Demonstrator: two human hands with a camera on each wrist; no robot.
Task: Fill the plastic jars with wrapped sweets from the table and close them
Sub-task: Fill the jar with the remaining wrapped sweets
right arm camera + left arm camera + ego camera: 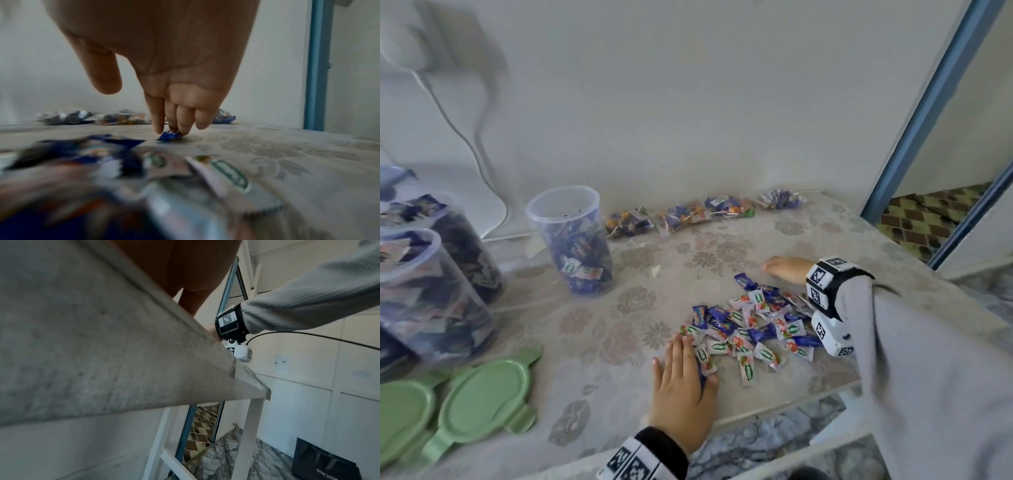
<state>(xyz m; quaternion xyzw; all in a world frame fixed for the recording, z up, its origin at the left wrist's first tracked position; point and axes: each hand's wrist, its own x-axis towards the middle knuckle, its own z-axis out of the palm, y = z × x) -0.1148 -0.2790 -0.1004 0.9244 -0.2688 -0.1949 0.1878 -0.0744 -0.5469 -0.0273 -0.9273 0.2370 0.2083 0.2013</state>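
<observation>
A pile of wrapped sweets [753,329], blue ones and white-and-green ones, lies on the flowered tablecloth [599,329]. My left hand [681,370] lies flat on the cloth at the pile's near left edge, fingers straight, thumb against a few sweets. My right hand [786,269] reaches over the far side of the pile. In the right wrist view the right hand [179,128] touches a single blue sweet [170,136] with near-straight fingertips, thumb held apart. An open clear jar [573,240], partly filled with sweets, stands to the back left.
Two fuller jars [431,281] stand at the far left, with green lids [482,397] lying in front of them. Bags of lollipops [681,212] line the wall. The table's front edge [791,404] runs just behind my left wrist. A blue door frame [914,137] rises on the right.
</observation>
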